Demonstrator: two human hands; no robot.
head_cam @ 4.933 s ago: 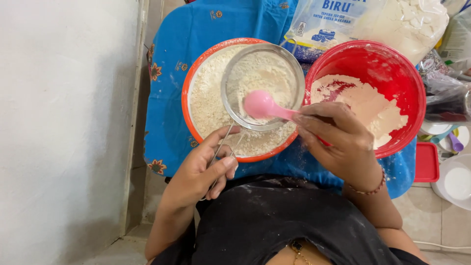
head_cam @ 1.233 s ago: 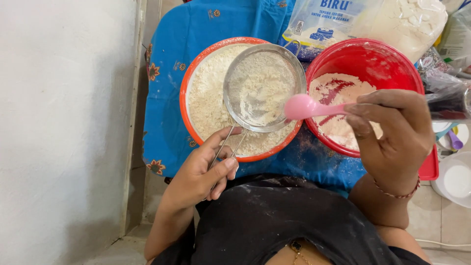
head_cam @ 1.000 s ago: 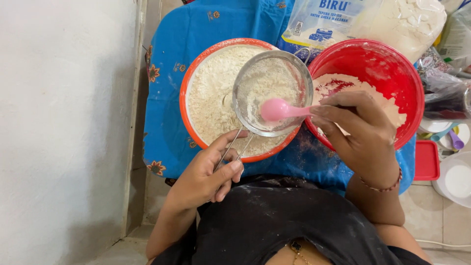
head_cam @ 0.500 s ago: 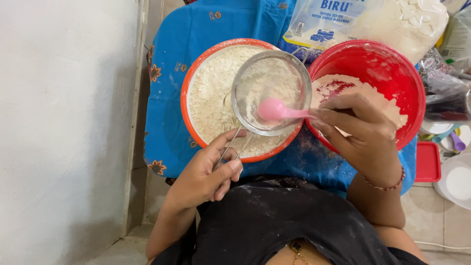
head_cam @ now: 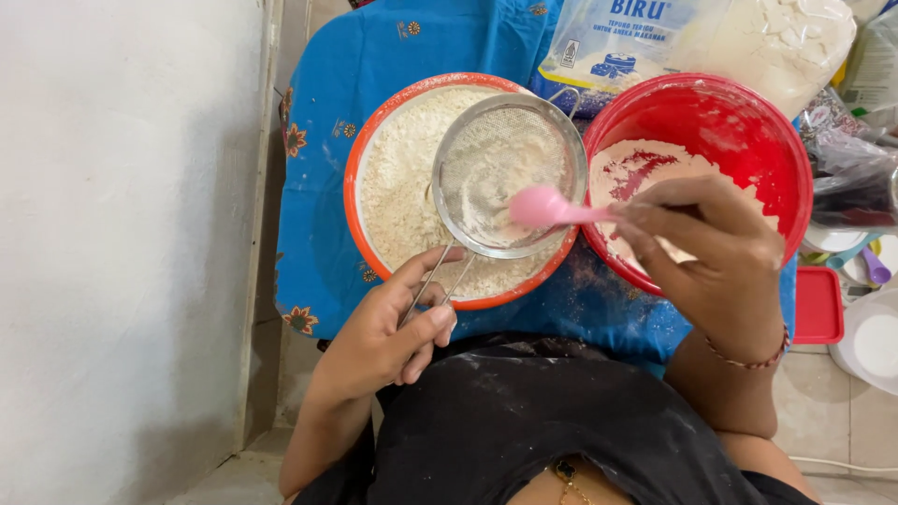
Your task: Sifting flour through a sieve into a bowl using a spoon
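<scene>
Blue patterned cloth (head_cam: 374, 122) covers the worktop. Round orange-rimmed bowl (head_cam: 393, 201) holds much sifted flour; red plastic bowl (head_cam: 748, 140) keeps some unsifted. Left hand (head_cam: 388, 327) closed around wire handle of round metal sieve (head_cam: 505, 173), held over the orange-rimmed bowl. Right hand (head_cam: 706, 257) pinches pink plastic spoon (head_cam: 547, 206), its bowl inside the sieve.

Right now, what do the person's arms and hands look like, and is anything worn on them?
Both forearms are bare, with no sleeves, gloves or rings showing. The right hand has a thin beaded bracelet in reddish-brown around its wrist. The left hand and its wrist carry nothing. A black top dusted with white powder covers the body between the arms.
</scene>
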